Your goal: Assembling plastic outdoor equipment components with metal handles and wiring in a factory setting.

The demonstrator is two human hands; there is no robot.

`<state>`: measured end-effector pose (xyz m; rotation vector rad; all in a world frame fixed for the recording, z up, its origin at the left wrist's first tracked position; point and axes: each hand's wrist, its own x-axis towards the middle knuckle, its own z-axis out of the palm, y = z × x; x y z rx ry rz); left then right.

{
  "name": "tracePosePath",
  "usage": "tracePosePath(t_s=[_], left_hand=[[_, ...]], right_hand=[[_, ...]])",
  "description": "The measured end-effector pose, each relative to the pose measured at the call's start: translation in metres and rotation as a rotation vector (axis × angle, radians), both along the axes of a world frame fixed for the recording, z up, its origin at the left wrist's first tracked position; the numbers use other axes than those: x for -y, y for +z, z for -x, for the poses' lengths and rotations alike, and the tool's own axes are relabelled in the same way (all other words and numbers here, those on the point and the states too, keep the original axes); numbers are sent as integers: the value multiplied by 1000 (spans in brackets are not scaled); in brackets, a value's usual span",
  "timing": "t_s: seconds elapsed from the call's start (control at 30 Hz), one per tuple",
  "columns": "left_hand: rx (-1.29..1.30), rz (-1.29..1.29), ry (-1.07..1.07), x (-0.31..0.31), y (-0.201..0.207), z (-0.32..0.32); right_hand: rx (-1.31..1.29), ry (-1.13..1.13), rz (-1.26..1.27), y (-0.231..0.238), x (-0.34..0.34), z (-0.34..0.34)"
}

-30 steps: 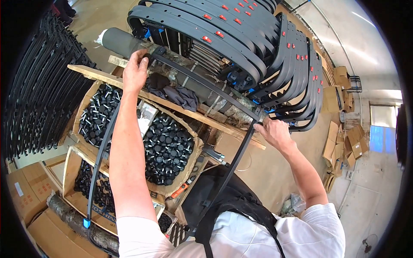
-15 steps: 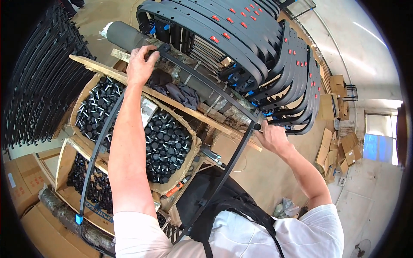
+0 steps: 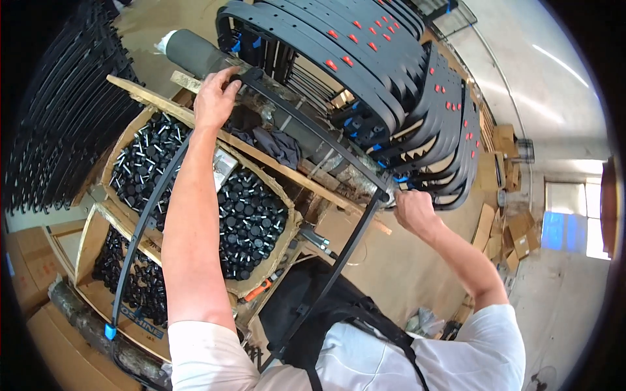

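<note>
A black metal tube frame [image 3: 306,121] lies across a padded, plastic-wrapped roller [image 3: 195,52] in front of me, its curved side reaching down at the left. My left hand [image 3: 217,98] is closed at the far left corner, thumb and fingers round a dark end piece there. At the right corner my right hand [image 3: 415,210] is bent into a fist against the frame; what its fingertips hold is hidden. Under my left forearm are cardboard boxes of black round-headed screw feet [image 3: 251,215] with silver threads. A blue clip [image 3: 110,331] sits on the frame's lower left end.
Stacked black curved frames [image 3: 365,72] with red clips stand just beyond the roller. More black frames [image 3: 65,117] lean at the left. A wooden board [image 3: 306,179] edges the boxes. A power tool [image 3: 319,241] and an orange-handled tool [image 3: 259,289] lie beside them.
My right hand has curled tighter and turned slightly at the frame's right corner. My left hand stays at its corner. The whole view has shifted a little.
</note>
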<state>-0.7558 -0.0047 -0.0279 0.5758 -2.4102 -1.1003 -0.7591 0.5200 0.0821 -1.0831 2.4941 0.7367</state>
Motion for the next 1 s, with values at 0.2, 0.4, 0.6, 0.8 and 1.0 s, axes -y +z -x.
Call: tracePosePath(t_s=[0.2, 0.4, 0.6, 0.8, 1.0], left_hand=[[-75, -18, 38, -6, -14, -6], [-150, 154, 12, 3, -12, -7], [10, 33, -22, 1, -12, -9], [286, 359, 42, 6, 48, -14], [121, 281, 439, 91, 40, -55]], right_hand=[[133, 36, -364, -2, 13, 7], [89, -11, -109, -7, 4, 6], [21, -25, 267, -19, 29, -10], [-102, -157, 204, -19, 14, -9], [-115, -56, 310, -27, 27, -13]])
